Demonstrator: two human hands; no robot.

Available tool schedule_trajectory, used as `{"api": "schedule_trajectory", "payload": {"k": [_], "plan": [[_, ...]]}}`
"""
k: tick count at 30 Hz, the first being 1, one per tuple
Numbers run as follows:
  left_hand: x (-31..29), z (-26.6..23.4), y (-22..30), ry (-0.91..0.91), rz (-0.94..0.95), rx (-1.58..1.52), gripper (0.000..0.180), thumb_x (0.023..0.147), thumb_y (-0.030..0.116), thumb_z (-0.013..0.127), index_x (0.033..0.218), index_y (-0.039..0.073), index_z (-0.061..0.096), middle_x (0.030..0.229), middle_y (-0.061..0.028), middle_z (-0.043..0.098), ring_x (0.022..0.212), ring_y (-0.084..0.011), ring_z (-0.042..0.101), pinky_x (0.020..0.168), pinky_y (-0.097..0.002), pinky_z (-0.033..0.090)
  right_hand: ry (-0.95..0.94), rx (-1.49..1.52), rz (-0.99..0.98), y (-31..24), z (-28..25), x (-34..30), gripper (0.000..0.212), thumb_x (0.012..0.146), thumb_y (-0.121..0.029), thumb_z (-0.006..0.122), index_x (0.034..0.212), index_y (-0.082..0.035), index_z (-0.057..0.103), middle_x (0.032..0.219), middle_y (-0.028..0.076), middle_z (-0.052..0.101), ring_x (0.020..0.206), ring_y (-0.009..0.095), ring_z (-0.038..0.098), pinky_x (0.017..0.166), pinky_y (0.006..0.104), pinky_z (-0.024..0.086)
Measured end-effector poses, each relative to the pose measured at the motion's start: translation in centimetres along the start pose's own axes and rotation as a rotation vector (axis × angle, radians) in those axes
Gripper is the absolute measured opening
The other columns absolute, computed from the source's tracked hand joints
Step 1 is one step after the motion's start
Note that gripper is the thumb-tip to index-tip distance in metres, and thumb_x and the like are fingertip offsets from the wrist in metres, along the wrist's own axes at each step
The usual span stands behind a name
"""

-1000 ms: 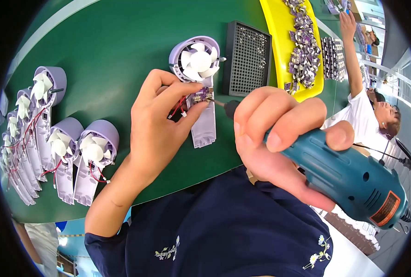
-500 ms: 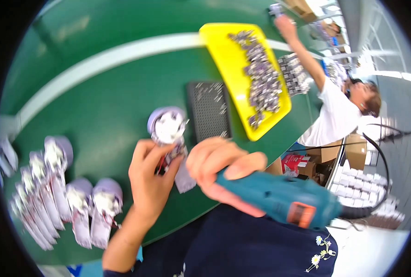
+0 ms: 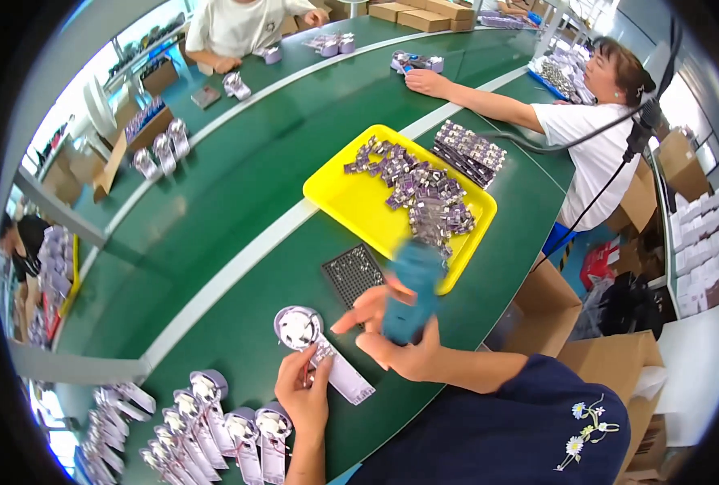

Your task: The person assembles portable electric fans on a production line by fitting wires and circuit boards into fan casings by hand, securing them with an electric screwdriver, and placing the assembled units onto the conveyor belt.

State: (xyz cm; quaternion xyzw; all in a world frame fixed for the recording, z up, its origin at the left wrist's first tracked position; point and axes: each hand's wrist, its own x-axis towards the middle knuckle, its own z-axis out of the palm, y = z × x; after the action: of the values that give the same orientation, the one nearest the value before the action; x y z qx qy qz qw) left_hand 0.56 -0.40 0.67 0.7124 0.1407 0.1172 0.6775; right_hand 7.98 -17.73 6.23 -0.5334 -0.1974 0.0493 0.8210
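Observation:
On the green table lies a lilac housing (image 3: 347, 380) with a round head, a white wheel inside and a flat handle; it looks like half of a handheld fan. My left hand (image 3: 304, 398) pinches it where head meets handle, fingertips on a small board and red wires. A teal electric screwdriver (image 3: 412, 295), smeared by motion, is in my right hand (image 3: 404, 339), its thumb and forefinger partly apart. The right hand is just right of the housing, beside a black perforated screw tray (image 3: 353, 273). The driver's tip cannot be made out.
A yellow tray (image 3: 351, 206) of small circuit boards stands beyond the screw tray, with stacked board panels (image 3: 468, 153) behind it. Several similar housings (image 3: 206, 420) lie at lower left. A co-worker's arm (image 3: 489, 103) reaches over the table at right. A dark cable (image 3: 586, 206) hangs at right.
The view has swung, showing more of the far table. The screwdriver, earlier lying sideways in my right hand, now stands more upright, beside the screw tray. My left hand stays at the housing.

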Motion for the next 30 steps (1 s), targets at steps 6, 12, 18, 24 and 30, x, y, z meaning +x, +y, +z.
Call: {"api": "schedule_trajectory", "payload": {"k": [6,12,18,24,30], "plan": [[-1.3,1.5,3.0,-0.063,0.28,0.233,0.033,0.074,-0.009,0.08,0.106,-0.003,0.072,0.095,-0.0068,0.059,0.082,-0.0145,0.058,0.071,-0.024,0.046,0.012,0.143,0.68,0.6,-2.9,-3.8,0.044,0.093,-0.011,0.072,0.131,-0.001,0.051,0.106,0.011,0.072,0.05,0.004,0.052,0.044,0.0205,0.04],[-1.7,3.8,4.2,-0.109,0.264,0.217,0.032,0.073,-0.006,0.083,0.104,-0.001,0.075,0.095,-0.0086,0.063,0.08,-0.0156,0.062,0.066,-0.0257,0.05,0.033,0.286,0.673,0.6,-4.7,-4.9,0.044,0.092,-0.01,0.074,0.13,-0.001,0.052,0.096,0.008,0.07,0.051,0.005,0.052,0.045,0.0207,0.04],[-1.4,4.7,4.7,-0.142,0.23,0.22,0.032,0.072,-0.006,0.083,0.103,0.0,0.075,0.095,-0.0079,0.064,0.081,-0.0155,0.063,0.067,-0.0256,0.05,0.064,0.379,0.638,0.7,-5.4,-4.9,0.041,0.091,-0.008,0.075,0.123,-0.001,0.051,0.095,0.009,0.07,0.053,0.006,0.052,0.046,0.0223,0.041],[-1.2,5.1,5.1,-0.152,0.265,0.331,0.033,0.073,-0.003,0.084,0.104,0.001,0.076,0.095,-0.0084,0.064,0.08,-0.0163,0.062,0.066,-0.0265,0.049,0.088,0.445,0.641,1.2,-5.8,-5.1,0.035,0.091,-0.008,0.075,0.116,-0.003,0.051,0.096,0.009,0.07,0.053,0.007,0.053,0.047,0.0235,0.042],[-1.0,6.0,5.0,-0.144,0.201,0.316,0.032,0.074,-0.003,0.083,0.104,0.002,0.076,0.096,-0.0092,0.064,0.081,-0.017,0.062,0.067,-0.0272,0.049,0.097,0.456,0.674,1.4,-6.7,-4.8,0.035,0.091,-0.008,0.075,0.115,-0.005,0.05,0.09,0.007,0.067,0.053,0.008,0.053,0.046,0.0239,0.042]]}}
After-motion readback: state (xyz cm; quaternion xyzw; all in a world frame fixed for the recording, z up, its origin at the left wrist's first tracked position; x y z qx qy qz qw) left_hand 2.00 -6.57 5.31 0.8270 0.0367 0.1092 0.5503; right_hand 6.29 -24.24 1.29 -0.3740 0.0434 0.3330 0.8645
